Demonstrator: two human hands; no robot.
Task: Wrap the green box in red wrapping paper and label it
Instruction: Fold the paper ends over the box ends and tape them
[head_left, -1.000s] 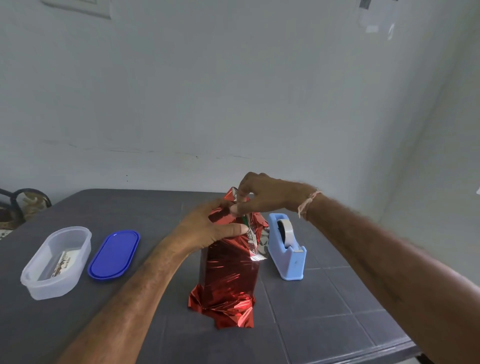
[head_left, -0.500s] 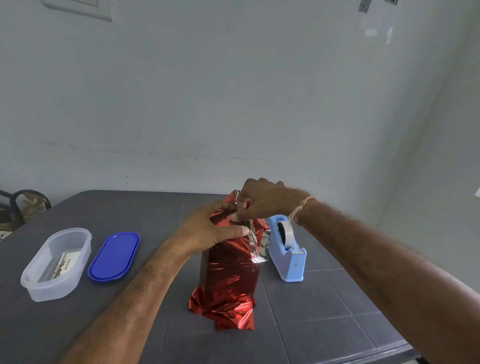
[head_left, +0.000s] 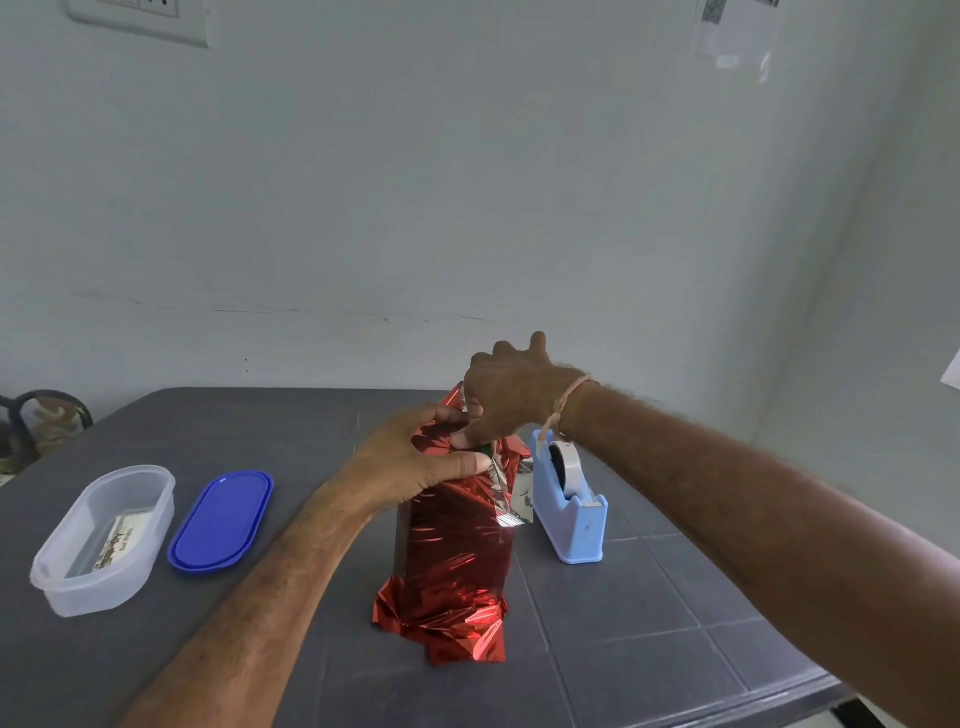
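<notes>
The box stands upright in the middle of the dark table, covered in shiny red wrapping paper (head_left: 452, 551) whose lower end flares out crumpled on the tabletop. Only a sliver of the green box (head_left: 485, 450) shows at the top between my fingers. My left hand (head_left: 415, 462) grips the upper left side of the wrapped box, thumb laid across the front. My right hand (head_left: 511, 395) comes down from the right onto the top, its fingers pressing the paper folds there. Whether a piece of tape is under those fingers is hidden.
A light blue tape dispenser (head_left: 569, 499) stands just right of the box, close to my right wrist. A blue oval lid (head_left: 221, 519) and a clear plastic container (head_left: 104, 535) with labels inside lie at the left. The table's front edge (head_left: 779, 696) runs at lower right.
My right hand has moved slightly to the right and turned over the top of the box, fingers pushing further down onto the folds. My left hand and the box stay where they were.
</notes>
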